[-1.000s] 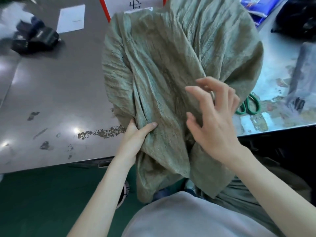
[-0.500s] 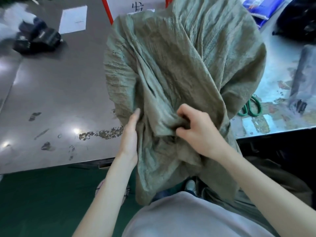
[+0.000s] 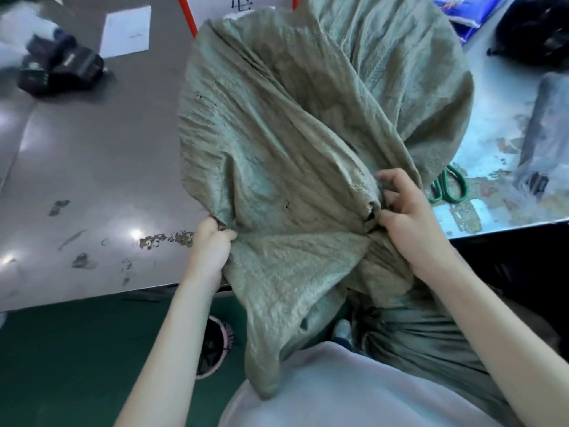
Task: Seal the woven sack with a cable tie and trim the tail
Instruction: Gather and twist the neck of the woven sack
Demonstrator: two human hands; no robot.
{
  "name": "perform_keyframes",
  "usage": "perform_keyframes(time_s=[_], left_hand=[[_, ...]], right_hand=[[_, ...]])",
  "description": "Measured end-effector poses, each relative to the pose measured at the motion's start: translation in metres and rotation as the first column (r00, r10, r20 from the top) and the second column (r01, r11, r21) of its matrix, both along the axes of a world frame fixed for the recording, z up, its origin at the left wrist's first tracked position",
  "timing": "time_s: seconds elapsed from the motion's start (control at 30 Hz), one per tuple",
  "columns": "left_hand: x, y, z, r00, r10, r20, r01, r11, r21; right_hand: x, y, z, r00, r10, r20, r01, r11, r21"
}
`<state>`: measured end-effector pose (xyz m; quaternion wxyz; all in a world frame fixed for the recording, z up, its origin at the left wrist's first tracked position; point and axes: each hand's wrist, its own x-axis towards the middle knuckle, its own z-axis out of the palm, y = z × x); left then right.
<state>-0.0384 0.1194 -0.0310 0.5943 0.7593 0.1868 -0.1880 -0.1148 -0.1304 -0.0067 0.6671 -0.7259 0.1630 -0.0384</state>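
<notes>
Two bare hands grip one green-grey woven sack (image 3: 295,155) at the near edge of a grey metal table (image 3: 92,167). Left hand (image 3: 211,241): closed in a fist on a bunched fold at the sack's lower left. Right hand (image 3: 406,217): fingers curled into gathered cloth at the lower right, thumb pressed against the pleats. Cloth between the two hands is pulled fairly taut; folds radiate from the right-hand gather. Loose open end hangs down off the table edge toward the person's pale shirt (image 3: 354,392). Sack body rises up and away, bulky, resting on the table. Just right of the right hand, green-handled scissors (image 3: 451,186) lie on the table, partly hidden by the sack. Farther left, a white paper sheet (image 3: 127,30) lies flat; beside it at far left, a dark blurred object (image 3: 61,67), type unclear.
</notes>
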Motion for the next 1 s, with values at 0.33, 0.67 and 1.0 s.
perform_keyframes(time_s=[0.33,0.67,1.0], left_hand=[[0.003,-0.041,0.042,0.988,-0.136,-0.074,0.084,0.873,-0.480],[0.026,-0.032,0.022,0.985,-0.137,0.102,0.134,0.990,0.034],[0.030,-0.032,0.016,0.974,-0.114,0.194,0.115,0.993,0.005]], right_hand=[[-0.005,0.073,-0.009,0.938,0.345,0.033,-0.337,0.930,-0.149],[-0.004,0.055,0.003,0.928,0.371,-0.040,-0.371,0.904,-0.212],[0.043,0.040,0.021,0.998,-0.052,-0.023,0.024,0.745,-0.667]])
